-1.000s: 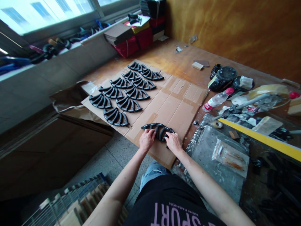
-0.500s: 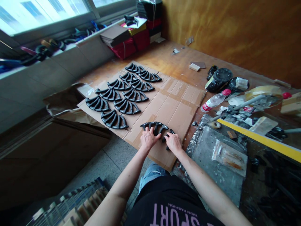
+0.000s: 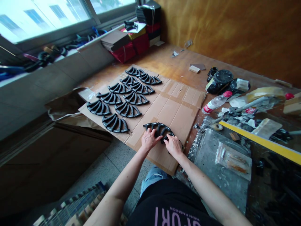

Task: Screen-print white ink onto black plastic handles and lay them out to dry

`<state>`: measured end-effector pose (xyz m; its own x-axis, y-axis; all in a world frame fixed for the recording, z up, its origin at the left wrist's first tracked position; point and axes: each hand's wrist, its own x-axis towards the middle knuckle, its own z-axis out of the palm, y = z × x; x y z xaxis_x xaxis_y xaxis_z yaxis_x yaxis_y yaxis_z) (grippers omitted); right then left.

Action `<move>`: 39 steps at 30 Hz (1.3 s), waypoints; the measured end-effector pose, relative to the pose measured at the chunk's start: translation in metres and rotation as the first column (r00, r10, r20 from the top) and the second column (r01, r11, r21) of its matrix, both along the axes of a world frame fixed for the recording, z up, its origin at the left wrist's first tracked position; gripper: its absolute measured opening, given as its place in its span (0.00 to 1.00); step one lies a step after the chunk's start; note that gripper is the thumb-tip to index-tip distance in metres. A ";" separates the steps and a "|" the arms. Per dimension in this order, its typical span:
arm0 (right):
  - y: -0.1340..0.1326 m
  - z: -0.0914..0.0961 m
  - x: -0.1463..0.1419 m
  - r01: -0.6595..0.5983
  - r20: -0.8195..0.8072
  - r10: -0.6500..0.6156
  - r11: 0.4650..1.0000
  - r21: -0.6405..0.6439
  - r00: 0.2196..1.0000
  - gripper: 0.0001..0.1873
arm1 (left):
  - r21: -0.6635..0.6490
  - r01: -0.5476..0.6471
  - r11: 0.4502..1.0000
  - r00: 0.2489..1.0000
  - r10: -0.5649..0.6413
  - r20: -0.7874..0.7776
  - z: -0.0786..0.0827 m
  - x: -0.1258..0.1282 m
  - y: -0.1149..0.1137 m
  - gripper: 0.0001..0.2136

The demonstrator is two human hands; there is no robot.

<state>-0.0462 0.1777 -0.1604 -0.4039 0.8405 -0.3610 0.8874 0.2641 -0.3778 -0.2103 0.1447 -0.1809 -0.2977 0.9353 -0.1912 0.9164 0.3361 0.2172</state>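
A black, glossy fan-shaped frame with curved ribs (image 3: 160, 126) lies near the front edge of a flat cardboard sheet (image 3: 171, 108). My left hand (image 3: 148, 140) grips its ribs from the near left, thumb pointing right. On the right end of the same frame, my right hand (image 3: 173, 145) has its fingers closed and covers part of it. The two thumbs nearly meet over the inner ribs. Several similar fan-shaped frames (image 3: 128, 109) lie in two slanting rows on the left of the cardboard.
A plastic bottle with a pink cap (image 3: 216, 103), black jars (image 3: 219, 81) and a tape roll (image 3: 216, 126) stand to the right. A grey stained board (image 3: 211, 153) lies beside the cardboard. Stacked red and grey sheets (image 3: 123, 47) sit near the window. A rack (image 3: 77, 204) stands below left.
My right hand has brought a separate black piece up against the frame under my left hand, closing the gap between them. The view has shifted slightly.
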 end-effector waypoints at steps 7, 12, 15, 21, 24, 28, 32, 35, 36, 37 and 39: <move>-0.002 0.009 0.002 -0.046 -0.013 0.045 0.994 -0.099 0.999 0.27 | 0.104 0.098 0.990 0.994 -0.093 -0.057 0.008 -0.001 -0.004 0.33; -0.001 0.013 0.002 -0.025 0.003 0.025 0.990 -0.138 1.000 0.16 | 0.135 0.166 0.977 0.986 -0.162 -0.040 -0.002 0.021 -0.009 0.34; -0.001 0.013 0.000 -0.026 0.050 0.034 0.988 -0.150 0.998 0.10 | 0.083 0.120 0.989 0.993 -0.121 -0.001 -0.010 0.028 -0.001 0.32; -0.004 0.014 0.000 -0.100 0.072 0.110 0.985 -0.138 0.991 0.10 | 0.145 0.107 0.984 0.994 -0.110 0.014 -0.014 0.017 0.027 0.22; -0.006 0.008 -0.001 -0.130 0.083 0.141 0.984 -0.123 0.986 0.13 | 0.163 0.119 0.979 0.992 -0.124 0.022 -0.015 0.008 0.059 0.20; -0.009 -0.002 -0.003 -0.124 0.085 0.134 0.986 -0.110 0.987 0.15 | 0.173 0.114 0.978 0.992 -0.121 0.031 -0.019 0.002 0.107 0.19; -0.010 -0.003 -0.003 -0.092 0.098 0.106 0.986 -0.137 0.990 0.16 | 0.175 0.123 0.977 0.992 -0.125 0.000 -0.026 0.006 0.128 0.20; -0.010 -0.001 -0.004 -0.104 0.103 0.119 0.984 -0.144 0.988 0.16 | 0.208 0.179 0.962 0.984 -0.176 -0.032 -0.026 0.011 0.126 0.20; -0.010 -0.001 -0.005 -0.114 0.105 0.129 0.983 -0.141 0.986 0.17 | 0.217 0.197 0.956 0.980 -0.195 -0.032 -0.025 0.013 0.123 0.20; -0.010 -0.001 -0.006 -0.124 0.108 0.139 0.983 -0.135 0.984 0.16 | 0.220 0.215 0.952 0.976 -0.214 -0.028 -0.024 0.015 0.121 0.19; -0.012 -0.002 -0.006 -0.139 0.119 0.154 0.982 -0.124 0.981 0.16 | 0.217 0.251 0.943 0.967 -0.253 -0.017 -0.021 0.017 0.116 0.17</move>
